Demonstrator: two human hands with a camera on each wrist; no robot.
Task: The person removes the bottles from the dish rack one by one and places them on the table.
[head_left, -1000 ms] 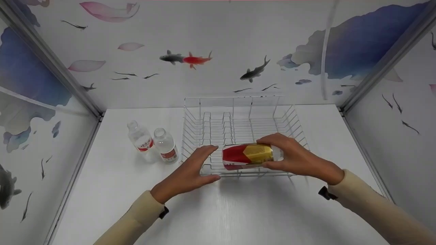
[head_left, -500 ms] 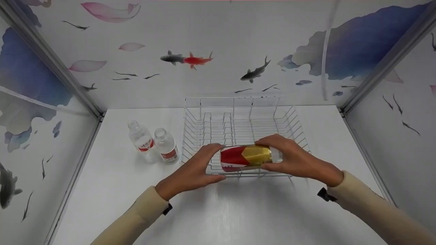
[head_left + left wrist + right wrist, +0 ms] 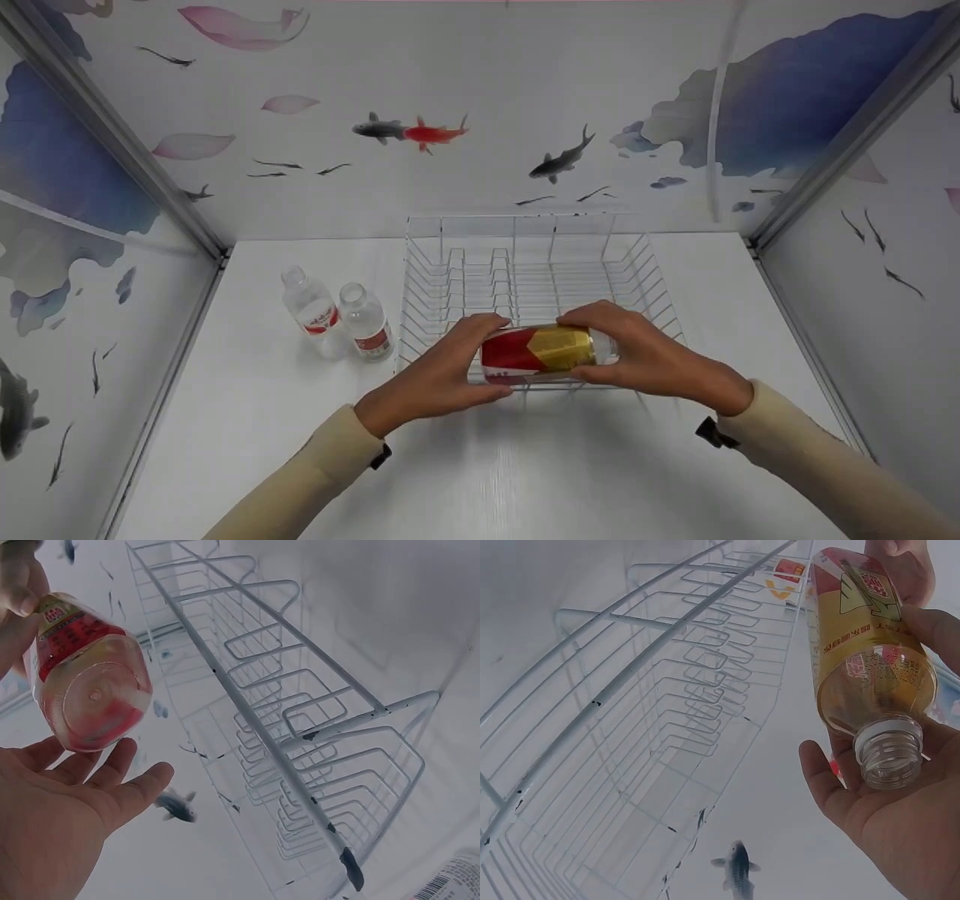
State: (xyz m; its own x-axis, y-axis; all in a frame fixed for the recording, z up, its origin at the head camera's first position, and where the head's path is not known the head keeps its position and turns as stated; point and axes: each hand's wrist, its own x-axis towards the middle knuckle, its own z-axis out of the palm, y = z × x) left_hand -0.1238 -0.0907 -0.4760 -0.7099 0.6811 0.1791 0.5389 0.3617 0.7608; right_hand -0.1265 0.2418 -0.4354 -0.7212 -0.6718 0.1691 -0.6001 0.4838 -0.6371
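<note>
An uncapped clear plastic bottle with a red and gold label lies sideways above the front of the wire dish rack. My right hand holds its neck end, with thumb and fingers on opposite sides; the open mouth points at the right palm. Around the base end is my left hand, thumb and fingers spread on either side. In the left wrist view, the left fingers lie extended right by the bottle's round base.
Below and behind the bottle stands the white wire dish rack. Left of it, two clear bottles stand on the white table: one at the rack's side and one behind it. Printed panels enclose the table.
My left hand has moved right, from apart from the bottle to around its base end. The right hand has brought the bottle slightly left and toward me.
</note>
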